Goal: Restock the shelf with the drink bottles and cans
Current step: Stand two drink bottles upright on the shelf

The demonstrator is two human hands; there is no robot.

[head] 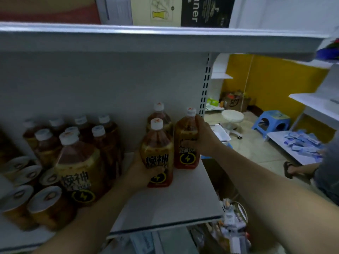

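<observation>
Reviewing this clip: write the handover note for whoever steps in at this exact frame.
The left hand grips the front bottle low on its label. The right hand grips the right bottle near its shoulder. Both bottles appear to stand on the shelf, with a third bottle behind them.
Done: bottle cluster and cans stocked at left.
Left: release both bottles and fill the bare shelf in front. No remaining stock is in view.

Small shop: white metal shelving (165,208), rows of drink bottles (78,162).
</observation>
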